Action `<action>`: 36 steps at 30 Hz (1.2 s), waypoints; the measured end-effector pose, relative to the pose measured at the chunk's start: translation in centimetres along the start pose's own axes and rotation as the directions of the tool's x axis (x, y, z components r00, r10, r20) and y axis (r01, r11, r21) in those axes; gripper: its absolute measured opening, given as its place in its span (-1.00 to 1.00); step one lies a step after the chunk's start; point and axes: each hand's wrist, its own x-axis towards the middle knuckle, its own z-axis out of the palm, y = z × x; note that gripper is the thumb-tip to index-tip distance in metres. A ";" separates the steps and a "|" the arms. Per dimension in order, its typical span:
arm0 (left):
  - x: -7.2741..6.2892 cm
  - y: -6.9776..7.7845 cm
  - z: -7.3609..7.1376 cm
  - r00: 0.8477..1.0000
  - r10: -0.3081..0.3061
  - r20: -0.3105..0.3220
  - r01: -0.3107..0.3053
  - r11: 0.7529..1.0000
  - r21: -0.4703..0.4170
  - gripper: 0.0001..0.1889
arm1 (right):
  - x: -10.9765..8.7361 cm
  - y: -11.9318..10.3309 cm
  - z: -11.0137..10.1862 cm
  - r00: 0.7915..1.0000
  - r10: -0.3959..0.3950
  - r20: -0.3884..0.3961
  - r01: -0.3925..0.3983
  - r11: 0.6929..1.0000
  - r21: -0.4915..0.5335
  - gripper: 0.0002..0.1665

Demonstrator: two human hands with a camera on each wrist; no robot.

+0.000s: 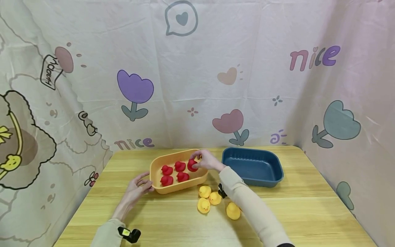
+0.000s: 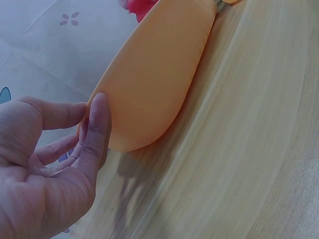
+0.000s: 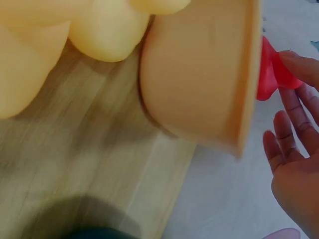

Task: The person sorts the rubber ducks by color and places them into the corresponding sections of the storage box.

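An orange plastic tray (image 1: 182, 187) stands left of centre on the table. My left hand (image 1: 137, 188) grips its left end; in the left wrist view the thumb and fingers (image 2: 99, 112) pinch the rim from both sides. Inside the tray are several red rubber ducks (image 1: 167, 180). At the tray's right end, my right hand (image 1: 208, 160) pinches one red duck (image 1: 192, 166) between thumb and fingertips. The right wrist view has this duck (image 3: 268, 74) partly hidden behind the tray wall (image 3: 199, 74), with the other fingers spread loosely below.
Several yellow rubber ducks (image 1: 203, 206) lie on the table (image 1: 172, 219) in front of the tray, one yellow duck (image 1: 233, 210) apart beside the right sleeve. A dark blue tray (image 1: 259, 181) stands at the back right. A patterned cloth (image 1: 197, 75) hangs behind the table.
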 end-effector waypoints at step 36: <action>0.0 -0.1 0.1 1.000 -0.004 -0.016 0.005 1.000 0.015 -0.33 | 1.4 2.4 2.3 0.988 0.156 0.007 -0.152 0.972 -0.180 -0.72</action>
